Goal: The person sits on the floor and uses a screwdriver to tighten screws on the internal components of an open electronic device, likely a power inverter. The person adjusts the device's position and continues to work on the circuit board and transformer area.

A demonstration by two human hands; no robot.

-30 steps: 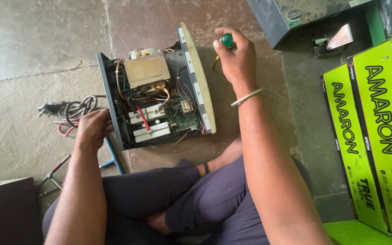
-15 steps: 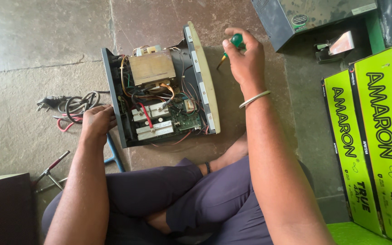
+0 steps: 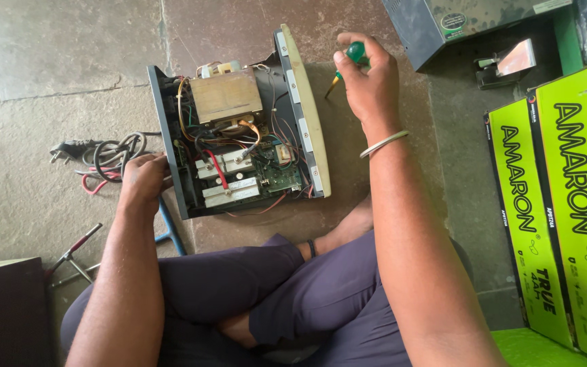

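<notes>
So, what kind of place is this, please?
Probably a small electrical repair workshop, with the work done on a stone floor. An opened power unit shows its transformer and circuit board, the right hand holds a screwdriver, and green battery cartons stand nearby.
</notes>
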